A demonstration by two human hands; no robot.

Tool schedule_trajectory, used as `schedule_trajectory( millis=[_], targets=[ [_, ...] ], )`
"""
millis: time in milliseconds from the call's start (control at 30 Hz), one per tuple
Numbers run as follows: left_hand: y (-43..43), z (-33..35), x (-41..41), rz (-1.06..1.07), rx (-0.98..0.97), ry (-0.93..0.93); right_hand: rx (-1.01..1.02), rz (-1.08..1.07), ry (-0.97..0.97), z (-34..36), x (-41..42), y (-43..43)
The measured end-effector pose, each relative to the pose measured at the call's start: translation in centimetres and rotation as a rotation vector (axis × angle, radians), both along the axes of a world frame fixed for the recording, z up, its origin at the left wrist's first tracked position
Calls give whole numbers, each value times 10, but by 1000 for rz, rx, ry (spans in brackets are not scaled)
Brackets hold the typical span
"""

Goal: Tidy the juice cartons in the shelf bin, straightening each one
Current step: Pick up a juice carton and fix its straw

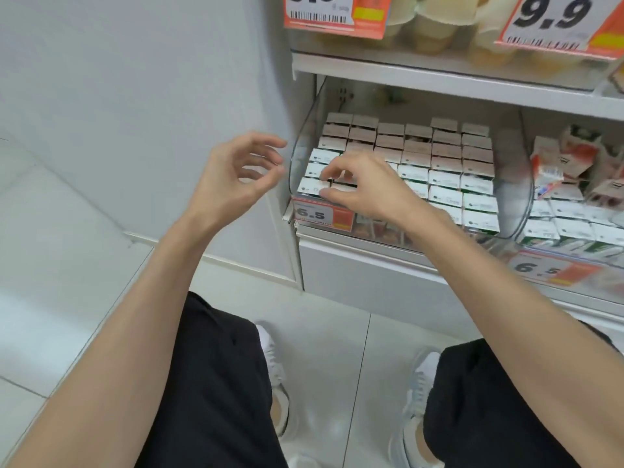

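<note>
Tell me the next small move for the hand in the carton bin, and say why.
Probably ease the front-row juice carton leftward until it sits flush with the corner carton. The right hand pinches its top, a dark gap seems to show between the two, and the other rows look aligned. The left hand hovers free outside the clear bin.

Your bare left hand (243, 173) hovers with its palm turned inward and fingers loosely curled, holding nothing; its forearm rises from the lower left. Your bare right hand (368, 190) reaches forward palm down, fingers arched, thumb underneath, pinching a small white-topped juice carton (343, 188).
</note>
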State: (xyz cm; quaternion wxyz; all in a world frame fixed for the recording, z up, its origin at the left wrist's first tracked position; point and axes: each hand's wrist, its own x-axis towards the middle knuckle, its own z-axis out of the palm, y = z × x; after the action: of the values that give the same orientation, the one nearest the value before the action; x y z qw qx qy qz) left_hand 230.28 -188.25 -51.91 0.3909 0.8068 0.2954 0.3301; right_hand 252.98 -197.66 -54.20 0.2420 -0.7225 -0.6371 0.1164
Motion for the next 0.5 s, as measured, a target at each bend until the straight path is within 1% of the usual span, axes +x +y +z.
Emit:
schedule_trajectory(
  millis=[67, 233, 433, 500],
  targets=[
    [2, -2, -1, -7, 13, 20, -52, 20, -94, 1, 0, 12],
    [9, -6, -2, -7, 24, 83, -145, 61, -210, 7, 6, 34],
    [13, -7, -5, 14, 17, 88, -204, 140, -228, 8, 10, 46],
    [12, -8, -4, 10, 9, 104, -195, 151, -180, 9, 13, 45]
  ],
)
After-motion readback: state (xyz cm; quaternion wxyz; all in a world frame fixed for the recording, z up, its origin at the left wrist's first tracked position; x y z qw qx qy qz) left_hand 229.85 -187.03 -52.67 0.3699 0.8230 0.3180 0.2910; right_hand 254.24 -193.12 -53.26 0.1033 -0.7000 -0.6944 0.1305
